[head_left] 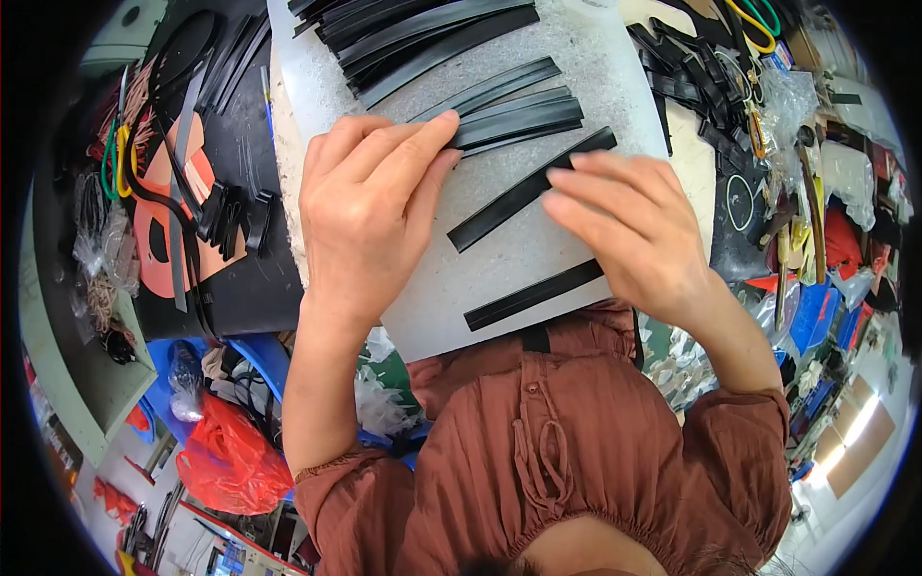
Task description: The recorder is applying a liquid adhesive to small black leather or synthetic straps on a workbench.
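Observation:
My left hand is closed, thumb and fingers pinching the left ends of a few flat black strips that lie on a pale board. My right hand is slightly blurred, with its fingers stretched out. Its fingertips are at the upper right end of a single black strip lying slantwise; whether they touch it I cannot tell. Another black strip lies nearer my body, its right end by my right wrist. Beyond my left hand is a pile of similar black strips.
Small black pieces are heaped right of the board. To the left lie looped black straps on a pinkish sheet, and yellow-handled scissors. A red plastic bag fills a blue bin at lower left.

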A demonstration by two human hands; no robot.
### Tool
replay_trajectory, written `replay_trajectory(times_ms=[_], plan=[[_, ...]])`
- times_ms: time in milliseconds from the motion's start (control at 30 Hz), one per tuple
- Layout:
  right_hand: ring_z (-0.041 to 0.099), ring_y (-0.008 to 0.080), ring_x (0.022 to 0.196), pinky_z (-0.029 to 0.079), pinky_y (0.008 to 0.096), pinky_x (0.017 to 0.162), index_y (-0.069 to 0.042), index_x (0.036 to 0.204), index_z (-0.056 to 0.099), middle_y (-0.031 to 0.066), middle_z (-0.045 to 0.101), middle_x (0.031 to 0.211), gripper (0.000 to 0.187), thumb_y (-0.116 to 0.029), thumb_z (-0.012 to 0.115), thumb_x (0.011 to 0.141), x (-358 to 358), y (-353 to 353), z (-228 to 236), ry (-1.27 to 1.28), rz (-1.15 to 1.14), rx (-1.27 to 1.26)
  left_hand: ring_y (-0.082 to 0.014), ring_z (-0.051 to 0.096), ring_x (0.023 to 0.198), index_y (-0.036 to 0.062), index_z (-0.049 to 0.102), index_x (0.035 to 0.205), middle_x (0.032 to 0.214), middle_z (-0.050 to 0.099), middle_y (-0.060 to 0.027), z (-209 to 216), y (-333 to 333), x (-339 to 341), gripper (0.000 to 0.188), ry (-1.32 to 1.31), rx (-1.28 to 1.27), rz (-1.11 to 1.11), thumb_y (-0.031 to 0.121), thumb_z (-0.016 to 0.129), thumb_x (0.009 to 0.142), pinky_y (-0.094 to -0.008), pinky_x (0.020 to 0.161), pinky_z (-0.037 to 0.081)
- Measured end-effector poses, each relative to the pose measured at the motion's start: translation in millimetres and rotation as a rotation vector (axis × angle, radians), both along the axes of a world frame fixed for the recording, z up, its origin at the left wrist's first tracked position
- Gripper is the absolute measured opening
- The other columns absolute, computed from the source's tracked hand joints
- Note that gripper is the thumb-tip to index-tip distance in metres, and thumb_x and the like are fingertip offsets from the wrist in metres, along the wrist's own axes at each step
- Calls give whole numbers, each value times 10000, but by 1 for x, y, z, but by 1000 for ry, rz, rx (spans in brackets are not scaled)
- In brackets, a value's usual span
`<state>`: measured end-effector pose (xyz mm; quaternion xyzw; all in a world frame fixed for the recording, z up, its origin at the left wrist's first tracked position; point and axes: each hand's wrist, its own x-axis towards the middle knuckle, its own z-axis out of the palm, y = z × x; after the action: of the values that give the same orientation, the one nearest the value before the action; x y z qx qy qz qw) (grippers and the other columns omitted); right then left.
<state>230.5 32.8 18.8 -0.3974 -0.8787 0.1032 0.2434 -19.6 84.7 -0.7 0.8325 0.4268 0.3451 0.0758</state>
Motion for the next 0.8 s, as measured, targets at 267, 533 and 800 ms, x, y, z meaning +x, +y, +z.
replay_trajectory(times_ms=[267,533,800], plan=[[587,253,925,427,373,846,-60,1019,702,49,612,940,293,-44,642,733,-15,22,3,64,5,-193,-217,636,780,68,770,1005,808,703,-39,8,11,1,225,-45,-77,38,16,774,786,-335,717,457],[606,214,849,432,367,801,-66,1004,728,31,611,900,321,-67,704,684,-4,-11,6,25,86,-152,-192,622,731,34,780,1018,852,679,-96,18,-26,7,243,-79,-410,-10,-73,744,803,-287,668,492],[649,273,965,493,384,849,-77,1062,750,62,704,1051,339,1,772,732,-2,43,8,33,-40,-12,-240,614,755,39,752,990,857,674,-70,3,-36,-2,262,-109,-126,126,-52,787,746,-337,678,497]])
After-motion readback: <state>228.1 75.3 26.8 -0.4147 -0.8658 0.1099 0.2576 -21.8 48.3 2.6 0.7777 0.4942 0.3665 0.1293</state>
